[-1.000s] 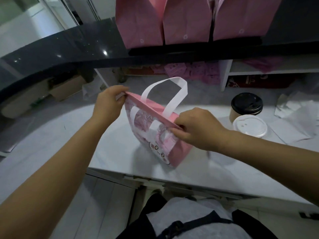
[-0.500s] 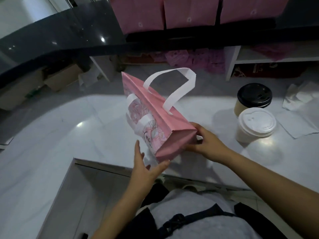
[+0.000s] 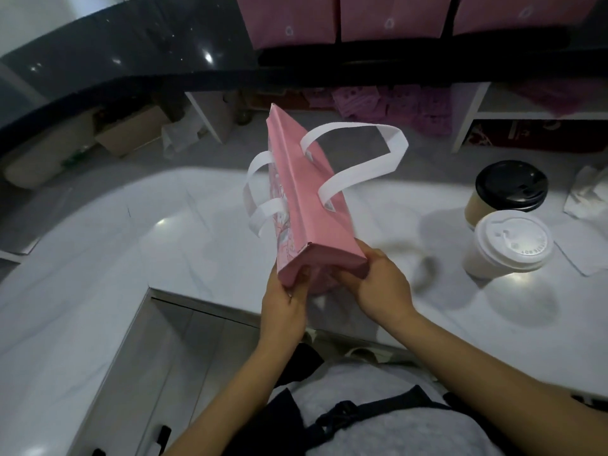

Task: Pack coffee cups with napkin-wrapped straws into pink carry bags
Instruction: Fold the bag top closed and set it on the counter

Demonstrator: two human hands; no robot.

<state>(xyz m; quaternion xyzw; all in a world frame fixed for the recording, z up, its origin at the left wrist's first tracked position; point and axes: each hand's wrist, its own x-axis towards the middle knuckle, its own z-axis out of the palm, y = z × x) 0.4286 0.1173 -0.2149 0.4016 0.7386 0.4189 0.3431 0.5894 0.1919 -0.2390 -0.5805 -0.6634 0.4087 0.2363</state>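
**A:** How are the hands placed?

**B:** Both forearms rise from the bottom edge and meet at the near end of the pink carry bag [image 3: 306, 199]. The left hand [image 3: 283, 307] grips the near left corner with its fingers curled up against the underside. The right hand [image 3: 378, 287] wraps the near right corner, thumb lying along the end face.

**A:** And the bag itself?

**B:** It is closed and tilted over the near part of the desk [image 3: 164, 251], its far end pointing up and away. White handles [image 3: 362, 159] loop out on either side.

**A:** What can't you make out?

**B:** The fingertips under the bag are hidden. Its printed side is turned mostly away, and I cannot tell what is inside or whether any part rests on the desk. To the right stand a black-lidded cup [image 3: 510, 189] and, just in front, a white-lidded cup [image 3: 513, 241], whether touching I cannot tell. The napkins [image 3: 585, 195] are cut off at the right edge. The pink bags [image 3: 292, 21] on the dark counter [image 3: 131, 60] are cropped at the top.
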